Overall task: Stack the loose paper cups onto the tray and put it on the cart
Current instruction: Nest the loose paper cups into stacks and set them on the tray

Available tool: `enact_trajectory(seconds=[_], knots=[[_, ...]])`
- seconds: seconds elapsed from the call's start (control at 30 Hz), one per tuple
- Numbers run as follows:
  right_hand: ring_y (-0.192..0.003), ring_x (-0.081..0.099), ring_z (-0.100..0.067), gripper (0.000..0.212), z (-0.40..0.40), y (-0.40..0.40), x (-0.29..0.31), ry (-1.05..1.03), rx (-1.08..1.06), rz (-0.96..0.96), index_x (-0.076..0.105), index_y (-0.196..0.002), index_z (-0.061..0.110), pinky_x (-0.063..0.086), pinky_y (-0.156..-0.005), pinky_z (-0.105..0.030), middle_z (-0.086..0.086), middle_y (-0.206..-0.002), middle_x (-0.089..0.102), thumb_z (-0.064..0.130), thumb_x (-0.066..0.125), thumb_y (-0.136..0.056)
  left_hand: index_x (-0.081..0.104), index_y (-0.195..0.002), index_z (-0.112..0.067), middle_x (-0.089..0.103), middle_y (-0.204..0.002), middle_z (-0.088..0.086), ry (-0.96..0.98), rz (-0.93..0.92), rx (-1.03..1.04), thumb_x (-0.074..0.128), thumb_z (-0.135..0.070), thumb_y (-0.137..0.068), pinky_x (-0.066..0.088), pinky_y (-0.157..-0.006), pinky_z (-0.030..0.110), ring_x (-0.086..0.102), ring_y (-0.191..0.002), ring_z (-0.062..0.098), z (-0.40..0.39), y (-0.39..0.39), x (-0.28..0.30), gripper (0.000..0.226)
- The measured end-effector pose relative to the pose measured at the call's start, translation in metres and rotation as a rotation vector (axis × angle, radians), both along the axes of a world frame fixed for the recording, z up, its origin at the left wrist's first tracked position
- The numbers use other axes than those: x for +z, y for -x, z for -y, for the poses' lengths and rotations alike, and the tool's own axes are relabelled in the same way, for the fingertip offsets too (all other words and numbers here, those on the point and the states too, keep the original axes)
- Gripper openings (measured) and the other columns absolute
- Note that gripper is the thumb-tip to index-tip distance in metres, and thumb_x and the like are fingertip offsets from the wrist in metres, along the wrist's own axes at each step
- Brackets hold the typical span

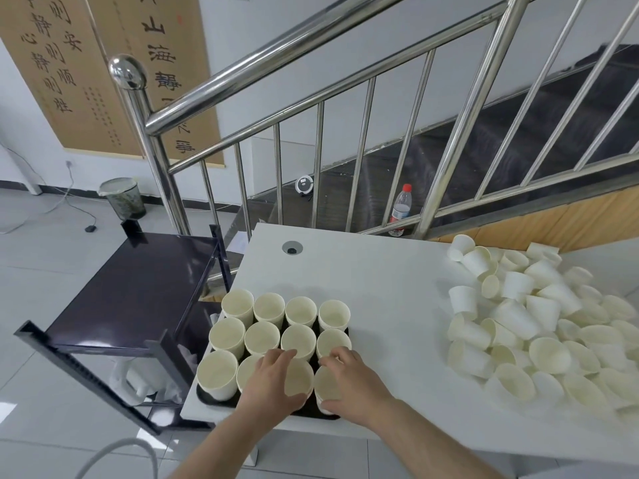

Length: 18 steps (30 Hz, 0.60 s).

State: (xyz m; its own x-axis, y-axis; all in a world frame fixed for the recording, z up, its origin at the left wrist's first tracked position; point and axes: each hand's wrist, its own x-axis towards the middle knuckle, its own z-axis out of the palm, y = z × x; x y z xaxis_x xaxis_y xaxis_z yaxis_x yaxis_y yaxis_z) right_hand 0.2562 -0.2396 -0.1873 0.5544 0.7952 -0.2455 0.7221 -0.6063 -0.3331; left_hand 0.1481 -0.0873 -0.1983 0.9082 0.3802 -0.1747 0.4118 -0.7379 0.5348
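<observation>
White paper cups everywhere, basically. So there's a black tray [207, 397] sitting at the near left corner of the tabletop [380, 271], and it's packed with cup stacks [266, 307] in a 3 by 4 grid, all mouths up.

Both hands are over the front row. The left hand [273, 378] lies across the 2 middle front stacks with fingers fairly straight, more resting or pressing than gripping as far as I can tell. The right hand [349, 382] has its fingers curled over the rim of the front right stack [326, 387] with the thumb low on the near side, so that one looks like a grip.

The relation that matters, I'd say: the pile of loose cups [539, 326] is way off to the right on the same tabletop, well apart from the tray, cups lying on their sides at all angles. The right hand is clearly the nearer one for fetching more. The cart [131, 295], dark top shelf, sits just beside the tabletop on the left, right next to the tray's left edge. So the tray goes left, cups come from the right.

My guess is loads of loose cups are left, so the tray isn't ready to move.
</observation>
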Motion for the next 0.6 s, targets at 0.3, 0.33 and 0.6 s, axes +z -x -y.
enact_trajectory(seconds=[0.3, 0.33, 0.6], knots=[[-0.131, 0.033, -0.017, 0.065, 0.000, -0.008, -0.007, 0.008, 0.011, 0.008, 0.037, -0.145, 0.024, 0.046, -0.092, -0.031, 0.003, -0.141, 0.030, 0.025, 0.064, -0.085, 0.032, -0.141, -0.031, 0.036, -0.136, -0.008, -0.087, -0.055, -0.013, 0.066, -0.037, -0.080, 0.042, -0.093, 0.024, 0.039, -0.125, 0.014, 0.001, -0.005, -0.006, 0.071], [-0.131, 0.033, -0.017, 0.065, 0.000, -0.009, -0.007, 0.006, 0.014, 0.011, 0.037, -0.144, 0.024, 0.046, -0.092, -0.031, 0.003, -0.141, 0.031, 0.025, 0.064, -0.085, 0.032, -0.141, -0.031, 0.036, -0.136, -0.008, -0.101, -0.062, -0.021, 0.066, -0.037, -0.080, 0.043, -0.092, 0.025, 0.040, -0.124, 0.014, 0.001, -0.006, -0.006, 0.070], [-0.133, 0.031, -0.017, 0.067, 0.001, -0.013, -0.012, -0.001, 0.036, 0.011, 0.039, -0.144, 0.023, 0.047, -0.092, -0.032, 0.002, -0.142, 0.030, 0.028, 0.066, -0.083, 0.036, -0.136, -0.029, 0.038, -0.133, -0.008, -0.136, -0.082, -0.029, 0.070, -0.035, -0.078, 0.044, -0.088, 0.026, 0.043, -0.120, 0.015, 0.002, -0.009, -0.008, 0.067]])
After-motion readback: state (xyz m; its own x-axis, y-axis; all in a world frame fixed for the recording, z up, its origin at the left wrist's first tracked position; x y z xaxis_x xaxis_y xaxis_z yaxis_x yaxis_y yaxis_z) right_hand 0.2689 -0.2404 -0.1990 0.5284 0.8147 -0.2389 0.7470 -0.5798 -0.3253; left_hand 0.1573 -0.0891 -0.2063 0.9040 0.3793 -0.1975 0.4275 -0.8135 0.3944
